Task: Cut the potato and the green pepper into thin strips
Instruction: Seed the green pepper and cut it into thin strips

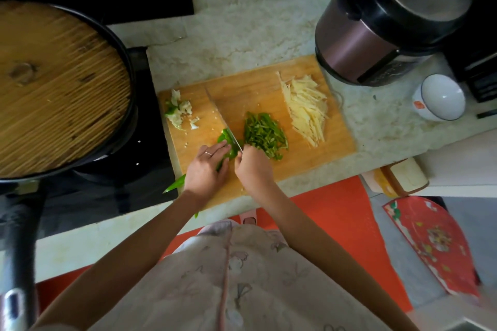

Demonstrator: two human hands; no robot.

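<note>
A wooden cutting board (pixel 269 80) lies on the counter. My left hand (pixel 205 169) presses a piece of green pepper (pixel 225 142) flat on the board. My right hand (pixel 252 165) grips the handle of a knife (pixel 219 114), whose blade slants up and to the left and meets the pepper beside my left fingertips. Just right of the blade sits a heap of green pepper strips (pixel 265 136). Pale potato strips (pixel 306 110) lie in a pile at the board's right end. Another green pepper piece (pixel 174 184) juts out from under my left wrist at the board's near left corner.
Pepper core scraps (pixel 178 110) sit at the board's left end. A large black pan with a bamboo lid (pixel 53 83) stands on the stove at left. An electric cooker (pixel 382 27) and a white bowl (pixel 441 97) stand at right. A small container (pixel 403 177) sits near the counter's front edge.
</note>
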